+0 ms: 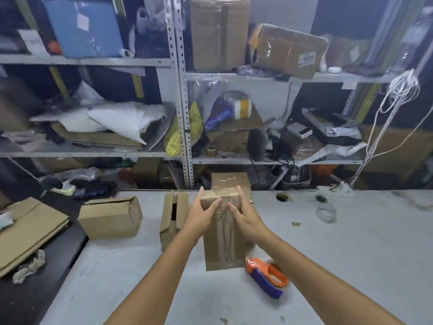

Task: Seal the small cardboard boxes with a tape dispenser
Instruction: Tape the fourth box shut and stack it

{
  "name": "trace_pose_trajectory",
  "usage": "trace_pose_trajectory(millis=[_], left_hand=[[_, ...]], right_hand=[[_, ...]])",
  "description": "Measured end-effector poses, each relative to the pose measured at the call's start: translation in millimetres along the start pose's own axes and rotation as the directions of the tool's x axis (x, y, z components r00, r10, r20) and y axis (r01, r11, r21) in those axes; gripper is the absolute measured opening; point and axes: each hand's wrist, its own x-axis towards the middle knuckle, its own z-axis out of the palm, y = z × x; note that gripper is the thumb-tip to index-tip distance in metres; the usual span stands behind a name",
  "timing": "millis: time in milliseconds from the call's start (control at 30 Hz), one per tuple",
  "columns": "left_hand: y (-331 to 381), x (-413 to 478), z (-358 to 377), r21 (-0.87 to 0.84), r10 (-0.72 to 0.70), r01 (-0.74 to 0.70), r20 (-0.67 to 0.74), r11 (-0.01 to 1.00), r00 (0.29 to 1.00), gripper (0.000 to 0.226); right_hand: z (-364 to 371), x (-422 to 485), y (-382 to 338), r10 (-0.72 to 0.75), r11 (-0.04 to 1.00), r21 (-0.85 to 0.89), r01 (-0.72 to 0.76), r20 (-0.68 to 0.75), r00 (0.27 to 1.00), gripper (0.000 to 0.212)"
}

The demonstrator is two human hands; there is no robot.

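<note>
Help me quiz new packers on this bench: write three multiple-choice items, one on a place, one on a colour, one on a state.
1. Where does the tape dispenser lie?
A. On the table, right of the tall box
B. On top of the tall box
C. Under the table

2. What colour is the dispenser's frame?
A. Green
B. Orange
C. White

3. How is the tall box's top?
A. Flaps standing open
B. Crushed flat
C. Covered with clear tape

Answers:
1 A: it lies on the table by the box's near right corner.
2 B: the frame is orange, the handle blue.
3 C: glossy tape wraps the top between the left hand and right hand.
</note>
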Motion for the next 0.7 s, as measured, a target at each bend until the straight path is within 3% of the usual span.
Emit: trace_pose_trajectory(millis=[300,467,700], left_hand=[[24,-9,-2,-0.024,0.082,-0.081,0.051,0.996,0.995,0.085],[24,-8,-2,-0.056,0.051,-0.051,0.009,0.997,0.999,0.088],[16,-3,1,-0.084,-0.010,0.006,-0.051,0.996,0.999,0.075]], right_hand=[[-17,-2,-30,0.075,0.997,0.030,-0.075,0.006,0.997,0.078],[-9,-11,-30,0.056,0.998,0.040,-0.058,0.030,0.998,0.074],[-6,-12,-30,0.082,0.992,0.088,-0.088,0.068,0.994,0.075]])
